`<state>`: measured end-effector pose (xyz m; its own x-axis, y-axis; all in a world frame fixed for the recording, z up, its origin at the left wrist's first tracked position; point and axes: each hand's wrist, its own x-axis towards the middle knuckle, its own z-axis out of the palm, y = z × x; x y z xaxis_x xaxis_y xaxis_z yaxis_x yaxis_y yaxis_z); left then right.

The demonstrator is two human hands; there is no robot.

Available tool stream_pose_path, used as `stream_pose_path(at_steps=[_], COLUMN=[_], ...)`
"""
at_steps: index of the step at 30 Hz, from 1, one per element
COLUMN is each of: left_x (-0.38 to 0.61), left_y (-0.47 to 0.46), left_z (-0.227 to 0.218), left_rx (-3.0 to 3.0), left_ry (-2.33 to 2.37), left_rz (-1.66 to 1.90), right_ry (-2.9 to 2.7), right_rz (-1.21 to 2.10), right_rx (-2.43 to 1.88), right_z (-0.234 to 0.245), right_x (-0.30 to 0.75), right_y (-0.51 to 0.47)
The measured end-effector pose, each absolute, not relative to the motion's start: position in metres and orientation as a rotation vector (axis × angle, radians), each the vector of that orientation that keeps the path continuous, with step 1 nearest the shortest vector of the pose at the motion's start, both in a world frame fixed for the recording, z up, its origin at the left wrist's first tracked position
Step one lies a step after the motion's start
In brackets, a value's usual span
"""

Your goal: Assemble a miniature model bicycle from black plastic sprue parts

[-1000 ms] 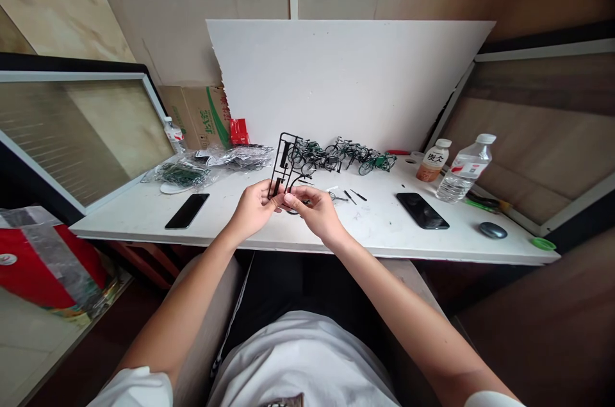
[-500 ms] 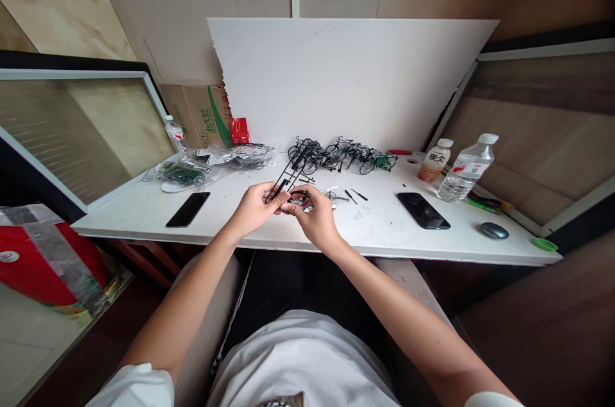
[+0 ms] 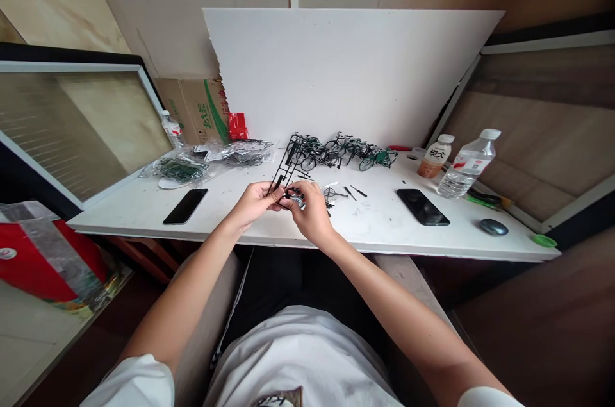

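Observation:
A black plastic parts frame [image 3: 287, 166] with thin bars tilts up from my left hand [image 3: 259, 203], which is closed on its lower end. My right hand [image 3: 310, 211] meets the left one there, thumb and fingers pinched at the frame's near end. What small piece lies under the right fingertips is hidden. Just beyond the hands stand several small model bicycles [image 3: 348, 149] in black and dark green. Right of my right hand lie loose thin bicycle parts [image 3: 331, 193] and two small dark screwdriver-like tools [image 3: 358, 191].
Clear bags of parts [image 3: 185, 168] lie at the left, behind a phone [image 3: 186, 206]. On the right are another phone [image 3: 423, 207], a milk-tea bottle [image 3: 436, 157], a water bottle [image 3: 468, 165], a mouse [image 3: 493, 227] and a green cap [image 3: 544, 240]. A white board [image 3: 355, 74] stands behind.
The parts frame has turned a little more upright in my left hand. My right hand has shifted slightly left, its fingers curled closer over the frame's near end. The view has tilted slightly.

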<state>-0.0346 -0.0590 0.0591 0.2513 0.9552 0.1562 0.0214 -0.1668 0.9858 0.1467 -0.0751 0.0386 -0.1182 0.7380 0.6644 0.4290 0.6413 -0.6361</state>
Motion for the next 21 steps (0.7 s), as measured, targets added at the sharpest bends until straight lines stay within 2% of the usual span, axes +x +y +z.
stream_pose_path(at_steps=[6, 21], left_x=[-0.032, -0.031], left_y=[-0.058, -0.047], left_z=[0.056, 0.041], left_rx=[1.382, 1.423], left_ry=[1.022, 1.076], left_rz=[1.118, 1.117], right_ry=[-1.876, -1.78], right_rz=[0.376, 0.4], right_rx=[-0.984, -0.979], right_z=[0.035, 0.023], right_x=[0.146, 0.144], right_y=[-0.075, -0.066])
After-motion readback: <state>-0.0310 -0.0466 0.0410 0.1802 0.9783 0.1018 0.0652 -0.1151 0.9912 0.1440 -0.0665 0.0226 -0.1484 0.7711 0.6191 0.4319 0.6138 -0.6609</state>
